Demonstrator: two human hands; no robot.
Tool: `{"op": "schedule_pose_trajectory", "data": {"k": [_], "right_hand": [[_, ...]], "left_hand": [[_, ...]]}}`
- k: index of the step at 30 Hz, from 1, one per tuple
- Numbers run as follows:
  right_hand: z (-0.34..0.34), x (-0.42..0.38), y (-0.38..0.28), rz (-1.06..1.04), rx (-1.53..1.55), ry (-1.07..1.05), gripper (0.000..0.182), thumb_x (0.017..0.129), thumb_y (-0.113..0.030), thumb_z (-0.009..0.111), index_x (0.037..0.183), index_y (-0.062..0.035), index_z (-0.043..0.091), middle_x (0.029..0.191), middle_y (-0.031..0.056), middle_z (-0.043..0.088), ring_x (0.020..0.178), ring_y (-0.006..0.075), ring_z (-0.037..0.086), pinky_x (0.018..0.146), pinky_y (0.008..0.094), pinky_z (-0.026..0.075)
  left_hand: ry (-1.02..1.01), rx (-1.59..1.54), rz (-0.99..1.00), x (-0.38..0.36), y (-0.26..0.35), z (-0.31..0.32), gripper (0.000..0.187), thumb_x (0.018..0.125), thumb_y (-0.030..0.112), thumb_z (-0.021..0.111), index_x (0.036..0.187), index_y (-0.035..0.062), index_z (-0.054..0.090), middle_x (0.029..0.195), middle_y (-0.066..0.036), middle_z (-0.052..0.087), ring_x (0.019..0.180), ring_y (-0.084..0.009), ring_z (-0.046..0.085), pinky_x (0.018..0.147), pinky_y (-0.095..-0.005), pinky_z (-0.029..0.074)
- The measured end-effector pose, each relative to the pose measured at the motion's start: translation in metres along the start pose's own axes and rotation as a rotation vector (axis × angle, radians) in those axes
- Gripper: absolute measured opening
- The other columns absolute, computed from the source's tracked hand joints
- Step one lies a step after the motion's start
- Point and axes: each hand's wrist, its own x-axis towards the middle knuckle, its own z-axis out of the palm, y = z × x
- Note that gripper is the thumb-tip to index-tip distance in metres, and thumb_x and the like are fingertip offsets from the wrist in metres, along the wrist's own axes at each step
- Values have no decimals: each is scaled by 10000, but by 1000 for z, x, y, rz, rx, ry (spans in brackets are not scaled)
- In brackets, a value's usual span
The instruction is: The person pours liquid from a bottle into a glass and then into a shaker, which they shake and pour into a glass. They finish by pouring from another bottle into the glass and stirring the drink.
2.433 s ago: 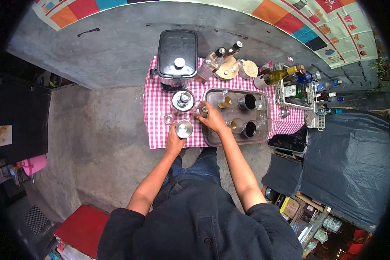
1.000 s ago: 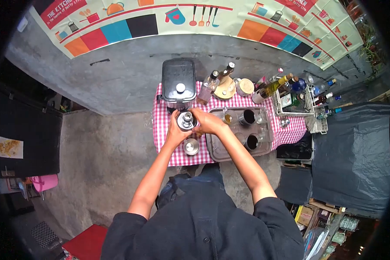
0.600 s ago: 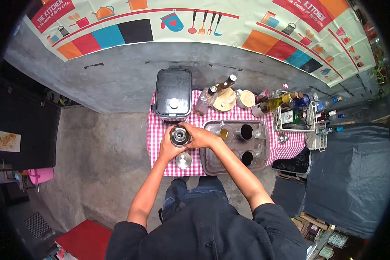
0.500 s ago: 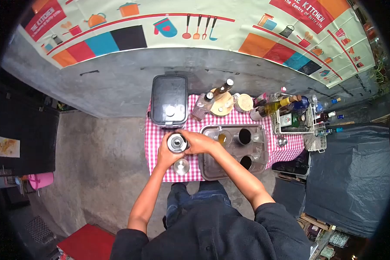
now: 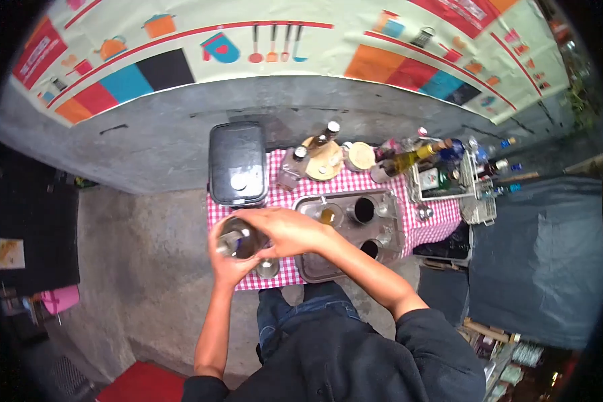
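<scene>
Both hands are closed around a shiny metal cocktail shaker (image 5: 240, 239), raised above the table's left front part. My left hand (image 5: 224, 264) wraps its left side. My right hand (image 5: 285, 230) grips it from the right, fingers across its far edge. A metal cup (image 5: 268, 269) stands on the cloth just below the right hand, partly hidden. To the right lies a brown tray (image 5: 310, 273) bearing a glass mug of amber liquid (image 5: 329, 215), a dark-filled mug (image 5: 362, 210) and another dark-filled mug (image 5: 370, 250).
A black lidded box (image 5: 238, 161) stands behind the hands. Clear bottle (image 5: 292, 169) and brown bottle (image 5: 324, 137) stand by a round wooden board (image 5: 325, 163). A wire basket (image 5: 442, 194) with several bottles sits at the right on the checked tablecloth (image 5: 425, 231).
Both hands have lifted the shaker up toward the camera and a little left, and it now appears tilted. The view has shifted slightly to the right.
</scene>
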Motion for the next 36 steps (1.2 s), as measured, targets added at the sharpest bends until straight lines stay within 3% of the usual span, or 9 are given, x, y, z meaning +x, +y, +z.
{"op": "schedule_pose_trajectory", "data": {"k": [7,11,22,24,26,29,32,34,36], "right_hand": [[2,17,-71,-325,82,191,1140,613,-307,899,1505,-16,252,1419,229,435,1330,393,429,1109,467,369],[13,22,-94,-247,245,189,1292,513,-338,953,1520,-36,202,1467,214,345,1353,354,409,1129,429,353],[78,-50,-93,-30,594,567,1257,466,-370,938,1461,49,295,1429,172,449,1324,249,454,1132,384,331],[87,-69,-96,121,610,686,1288,438,-387,949,1454,60,296,1402,192,471,1309,267,472,1120,399,350],[101,-86,-90,105,719,815,1273,431,-408,956,1438,49,325,1352,187,522,1243,256,537,1071,396,415],[117,-112,-76,104,563,964,1208,418,-384,956,1388,48,380,1283,149,574,1151,222,596,1015,380,469],[119,-123,-92,225,741,1005,1128,451,-356,936,1370,23,402,1264,128,580,1126,209,604,1005,374,476],[127,-123,-82,27,683,1021,1114,489,-351,935,1382,15,380,1292,132,557,1167,238,581,1014,394,470],[126,-130,-86,136,703,958,1112,504,-350,931,1388,18,366,1309,138,542,1181,247,571,1028,398,457]], "left_hand": [[60,-150,41,5,103,-69,1037,534,211,913,1386,-17,367,1239,-128,511,1130,-228,555,996,-375,452],[6,-171,60,1,149,-94,1018,540,166,913,1381,-24,372,1244,-134,524,1114,-210,570,941,-341,493],[-298,-171,169,-17,172,-65,999,528,210,953,1329,-13,400,1232,-123,549,1135,-214,577,999,-348,463],[-313,-158,269,-18,172,-51,1018,520,223,952,1339,-13,394,1238,-116,544,1149,-211,566,1023,-350,444],[-424,-160,118,-22,175,-40,1049,517,250,949,1361,-10,382,1273,-125,522,1196,-219,534,1055,-353,414],[-474,87,293,-21,180,-28,1059,498,358,924,1343,-24,411,1236,-170,483,1213,-293,469,1063,-398,386],[-609,67,256,-21,175,-18,1067,520,428,905,1359,-4,408,1267,-183,474,1225,-339,425,1088,-443,336],[-671,36,272,-22,165,-14,1102,535,475,903,1383,0,384,1300,-192,461,1245,-349,414,1093,-452,329],[-672,-37,353,-20,153,-19,1083,607,518,869,1417,17,354,1348,-193,439,1337,-336,366,1093,-441,324]]}}
